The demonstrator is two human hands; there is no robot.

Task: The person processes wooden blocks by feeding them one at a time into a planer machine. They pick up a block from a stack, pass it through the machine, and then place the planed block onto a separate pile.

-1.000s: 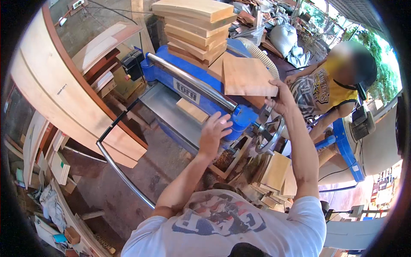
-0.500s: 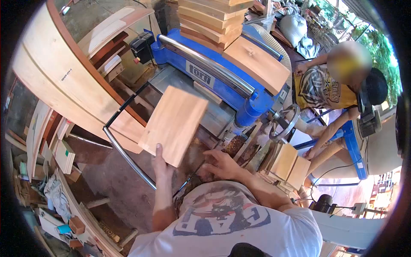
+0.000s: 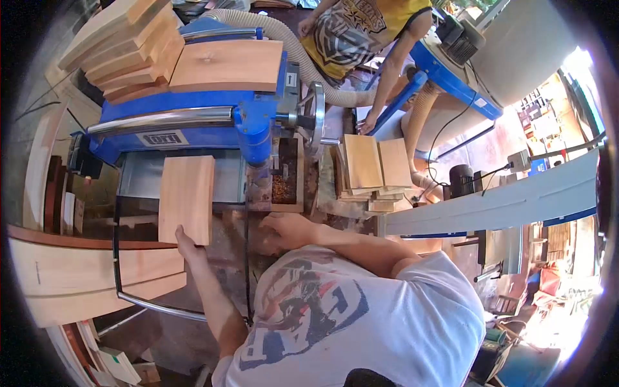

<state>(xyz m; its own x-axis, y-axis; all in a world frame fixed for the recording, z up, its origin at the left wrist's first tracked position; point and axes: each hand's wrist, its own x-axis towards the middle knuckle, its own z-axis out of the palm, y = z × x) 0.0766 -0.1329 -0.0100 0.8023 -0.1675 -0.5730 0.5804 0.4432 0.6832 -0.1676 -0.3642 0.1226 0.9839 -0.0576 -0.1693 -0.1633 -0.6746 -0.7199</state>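
Observation:
My left hand (image 3: 188, 244) grips the near end of a flat wooden board (image 3: 187, 197), thumb on its upper face. The board's far end lies over the grey metal bed (image 3: 138, 177) of a blue planer (image 3: 187, 102) marked "torq", just in front of its opening. To the right of the board, my right hand (image 3: 288, 230) is held out with its fingers apart, slightly curled and empty. It is near the black side bar (image 3: 247, 258) of the planer's frame.
Stacked boards (image 3: 138, 51) and one flat board (image 3: 225, 64) rest on the planer. More boards (image 3: 363, 161) are piled to the right, by the handwheel (image 3: 317, 115). Behind them a person in a yellow shirt (image 3: 351, 35) reaches down beside a ribbed hose (image 3: 284, 39).
My view has turned to the right. The board has swung from a tilted position to line up with the planer bed, still in my left hand. The other person's arm stays low.

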